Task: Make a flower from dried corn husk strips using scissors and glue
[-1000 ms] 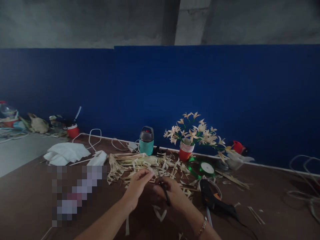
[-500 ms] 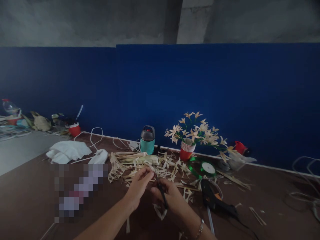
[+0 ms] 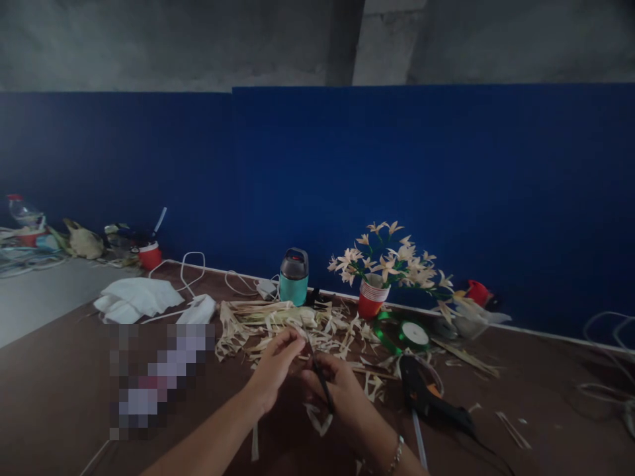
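Your right hand (image 3: 342, 390) was closed round black scissors (image 3: 323, 390), near table's (image 3: 59, 396) front edge, mid-width. Your left hand (image 3: 274, 365) was just beside it, fingertips pinched on pale strip (image 3: 299, 333). Couldn't tell how far blades gaped. Scraps (image 3: 317, 420) lay under hands. Glue gun (image 3: 426, 400) lay right of them. Further back: husk pile (image 3: 258, 320), green ribbon (image 3: 411, 335). At far edge: teal jar (image 3: 294, 277), cup (image 3: 371, 303) of flowers.
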A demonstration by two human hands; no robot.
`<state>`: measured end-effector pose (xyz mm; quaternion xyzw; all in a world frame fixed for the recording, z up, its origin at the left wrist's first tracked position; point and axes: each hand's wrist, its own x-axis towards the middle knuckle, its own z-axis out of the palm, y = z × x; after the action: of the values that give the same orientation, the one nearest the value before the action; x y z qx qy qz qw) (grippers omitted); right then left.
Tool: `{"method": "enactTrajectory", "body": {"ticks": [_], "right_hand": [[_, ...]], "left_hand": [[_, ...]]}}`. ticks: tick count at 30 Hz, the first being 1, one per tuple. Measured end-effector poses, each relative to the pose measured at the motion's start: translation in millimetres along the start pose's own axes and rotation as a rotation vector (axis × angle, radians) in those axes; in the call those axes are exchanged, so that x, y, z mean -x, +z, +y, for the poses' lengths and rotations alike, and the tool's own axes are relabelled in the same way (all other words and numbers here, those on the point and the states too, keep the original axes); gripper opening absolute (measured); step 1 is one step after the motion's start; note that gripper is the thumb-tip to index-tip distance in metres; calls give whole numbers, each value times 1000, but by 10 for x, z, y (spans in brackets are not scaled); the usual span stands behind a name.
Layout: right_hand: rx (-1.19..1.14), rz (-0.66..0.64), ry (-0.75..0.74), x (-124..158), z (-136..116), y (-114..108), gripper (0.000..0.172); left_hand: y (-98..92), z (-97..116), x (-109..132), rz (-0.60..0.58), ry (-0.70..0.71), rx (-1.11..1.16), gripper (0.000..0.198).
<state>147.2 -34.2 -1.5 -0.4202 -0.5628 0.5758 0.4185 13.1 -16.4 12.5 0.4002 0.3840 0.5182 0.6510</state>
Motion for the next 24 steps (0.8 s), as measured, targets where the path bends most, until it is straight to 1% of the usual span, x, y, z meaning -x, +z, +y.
{"method": "enactTrajectory", "body": {"ticks": [5, 10, 13, 19, 24], "right_hand": [[-14, 8, 37, 1, -16, 1, 40], [-15, 16, 60, -4, -23, -8, 40], [-5, 24, 90, -3, -35, -7, 41], [-36, 12, 109, -5, -36, -22, 38], [-45, 0, 102, -2, -21, -41, 36]], "left_hand": [[-15, 21, -4, 7, -21, -1, 23], [-50, 6, -21, 0, 8, -37, 23], [-72, -4, -34, -12, -11, -25, 25], [-118, -20, -62, -39, -21, -18, 24], [-97, 41, -38, -57, -76, 13, 23]]}}
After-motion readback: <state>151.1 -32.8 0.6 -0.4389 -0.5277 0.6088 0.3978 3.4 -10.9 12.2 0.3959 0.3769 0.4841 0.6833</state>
